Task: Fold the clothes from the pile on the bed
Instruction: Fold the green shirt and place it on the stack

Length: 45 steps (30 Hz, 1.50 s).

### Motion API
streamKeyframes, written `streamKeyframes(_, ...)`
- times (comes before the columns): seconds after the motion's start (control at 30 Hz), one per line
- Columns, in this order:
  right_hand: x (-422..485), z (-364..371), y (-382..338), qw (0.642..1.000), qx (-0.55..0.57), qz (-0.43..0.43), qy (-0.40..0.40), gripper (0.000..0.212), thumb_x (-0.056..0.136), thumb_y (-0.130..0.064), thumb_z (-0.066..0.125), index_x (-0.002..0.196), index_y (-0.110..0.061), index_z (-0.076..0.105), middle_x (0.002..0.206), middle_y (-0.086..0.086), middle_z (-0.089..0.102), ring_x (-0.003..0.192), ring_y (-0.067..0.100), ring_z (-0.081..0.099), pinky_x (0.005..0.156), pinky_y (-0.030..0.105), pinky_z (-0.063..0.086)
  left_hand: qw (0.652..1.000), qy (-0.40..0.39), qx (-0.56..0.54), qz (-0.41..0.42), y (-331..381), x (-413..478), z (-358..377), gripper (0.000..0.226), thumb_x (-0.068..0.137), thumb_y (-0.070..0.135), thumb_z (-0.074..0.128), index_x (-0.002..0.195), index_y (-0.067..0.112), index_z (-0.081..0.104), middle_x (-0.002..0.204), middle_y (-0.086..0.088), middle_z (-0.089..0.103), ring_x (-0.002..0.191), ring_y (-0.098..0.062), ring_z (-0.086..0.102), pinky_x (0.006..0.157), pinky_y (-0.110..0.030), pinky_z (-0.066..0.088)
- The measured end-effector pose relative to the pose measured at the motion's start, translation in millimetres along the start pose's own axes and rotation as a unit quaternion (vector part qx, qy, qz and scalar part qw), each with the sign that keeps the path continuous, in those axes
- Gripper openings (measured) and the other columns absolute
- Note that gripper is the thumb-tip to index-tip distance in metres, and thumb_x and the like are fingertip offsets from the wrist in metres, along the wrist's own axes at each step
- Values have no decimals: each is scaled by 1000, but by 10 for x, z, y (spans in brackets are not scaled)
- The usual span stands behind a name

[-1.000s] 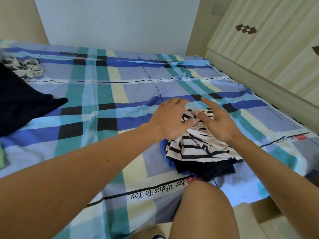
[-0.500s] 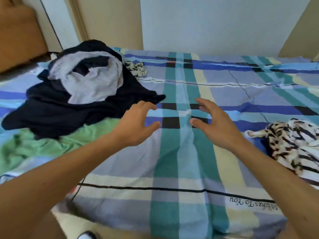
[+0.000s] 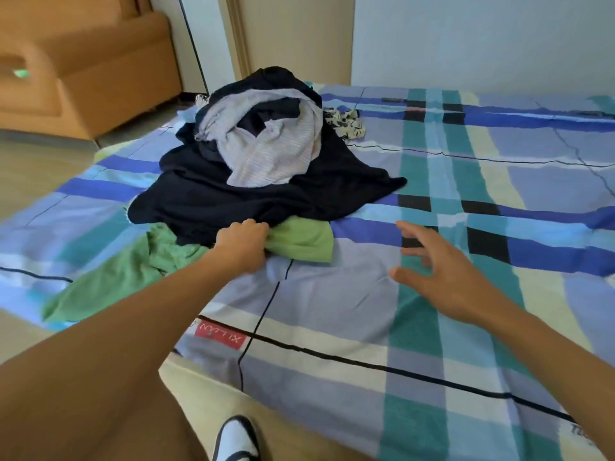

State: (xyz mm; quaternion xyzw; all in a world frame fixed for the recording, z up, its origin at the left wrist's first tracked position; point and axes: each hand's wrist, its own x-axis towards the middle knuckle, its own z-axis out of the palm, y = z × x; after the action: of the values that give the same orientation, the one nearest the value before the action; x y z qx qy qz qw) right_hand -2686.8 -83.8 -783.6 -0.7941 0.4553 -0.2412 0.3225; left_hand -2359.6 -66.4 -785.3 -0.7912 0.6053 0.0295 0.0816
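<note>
Two bare hands out over a bed point(image 3: 332, 294) dressed in a plaid sheet of blue, teal, lilac and pale yellow, crossed by thin black lines and black squares. Near the front edge, on the sheet, a red label point(image 3: 221, 337) with white letters.

Toward the far left corner, a pile point(image 3: 266, 181) of unfolded clothes. At the bottom a green garment point(image 3: 299, 242) spread toward the near edge, over it a wide dark navy garment point(image 3: 233, 201), on top a crumpled pale striped top point(image 3: 266, 151). Just behind the pile, on the sheet, a small black-and-white patterned piece point(image 3: 347, 123).

Left hand point(image 3: 243, 246) at the pile's near edge, fingers curled into the green garment, gripping it just under the navy cloth. Right hand point(image 3: 439, 274) well to the right, over bare sheet, fingers spread and relaxed, holding nothing.

Beyond the bed, a plain pale wall point(image 3: 466, 38). To the left, a beige door frame point(image 3: 239, 34), an orange sofa point(image 3: 109, 61) and light flooring point(image 3: 40, 168). At the bottom, beside the bed, a foot point(image 3: 236, 440) in white-and-dark footwear.
</note>
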Motion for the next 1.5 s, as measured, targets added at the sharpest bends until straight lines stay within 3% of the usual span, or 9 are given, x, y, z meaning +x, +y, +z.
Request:
streamKeyframes(0.13,-34,97,10,1000,29,2,1,77,87,-24,75,151,-32,32,145,-5,44,123,13,55,102,30,43,981,48,-189,12,202,-82,-223,46,83,12,44,123,27,62,124,-16,57,114,-44,52,95,-47,46)
streamKeyframes(0.3,-2,261,-163,995,79,-31,-50,107,74,-28,87,154,-46,17,149,-19,37,126,-1,49,97,28,49,887,97,-387,232,823,-512,-610,25,69,8,38,76,3,62,70,-10,63,74,-29,59,71,-36,49)
streamKeyframes(0.43,79,368,-212,986,160,-40,12,44,78,13,72,99,-23,59,86,-19,72,86,-5,66,68,6,50,811,52,-471,342,1285,-866,-696,26,81,-15,47,71,6,55,64,3,52,61,-8,46,59,-20,39)
streamKeyframes(0.57,36,187,-156,985,161,-1,64,43,89,9,61,83,-34,63,70,-27,68,71,-16,62,59,2,46,762,-26,-543,352,1267,-780,-778,10,91,-6,58,97,0,64,89,-10,68,79,-20,63,78,-35,53)
streamKeyframes(0.67,-11,-77,-68,968,223,41,105,30,98,-7,54,91,-34,64,76,-33,70,73,-17,65,62,0,47,803,-9,-516,297,1110,-515,-748,17,101,15,51,108,4,63,102,-4,67,95,-15,62,95,-31,48)
streamKeyframes(0.8,-20,-534,-48,947,269,84,156,27,101,-13,45,96,-23,70,110,4,73,108,21,67,98,43,53,948,13,-269,169,876,-113,-537,49,102,55,32,114,17,61,114,-6,58,111,-26,54,104,-50,38)
streamKeyframes(1.03,-247,-1441,220,869,362,125,314,37,104,-15,35,97,-27,69,72,-24,68,64,-8,64,61,13,53,997,16,-80,-3,465,263,-259,59,97,58,42,135,13,49,141,-14,45,130,-39,41,108,-54,28)
streamKeyframes(1.27,-379,-1491,478,949,168,193,185,33,94,7,49,72,-16,58,55,-7,64,45,2,58,41,15,44,925,119,-129,336,1329,-331,-173,83,79,79,33,143,27,44,151,5,38,140,-18,33,112,-43,23)
streamKeyframes(1.5,-389,-1520,658,944,38,152,289,14,88,-6,56,81,6,60,70,7,49,66,10,39,47,19,34,832,73,-197,513,1901,-787,2,88,76,87,45,144,32,38,141,12,40,129,-10,40,108,-39,35)
